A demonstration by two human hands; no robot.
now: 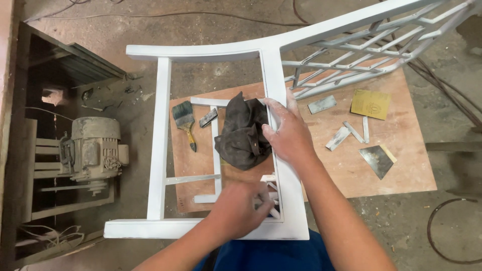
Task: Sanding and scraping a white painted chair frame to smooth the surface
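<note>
Frame [163,145] of white-primed wood, apparently a chair laid on its side, is propped across a plywood board [411,165] on the concrete floor, which lifts the work off the dust. The right hand [286,133] is laid flat on a broad upright rail, fingers spread and closed on nothing, seemingly to steady the piece. The left hand [238,208] is curled at a small inner crosspiece near the lower rail; the fingers are pinched narrow, but whether anything is held between them cannot be told. A dark crumpled rag [243,133] is draped over an inner bar, just beside the right hand, within easy reach.

On the board, seen through the frame, a paintbrush [185,120] with a yellow handle is laid flat. Past the rail, a wide metal scraper blade [376,159] and several thin metal strips [339,138] are scattered. A square sheet of yellow-brown sandpaper [370,103], faintly printed, lies flat near the lattice back [351,55].

Further left, a dusty electric motor [93,148] is mounted on a stand. Cables trail across the floor.
</note>
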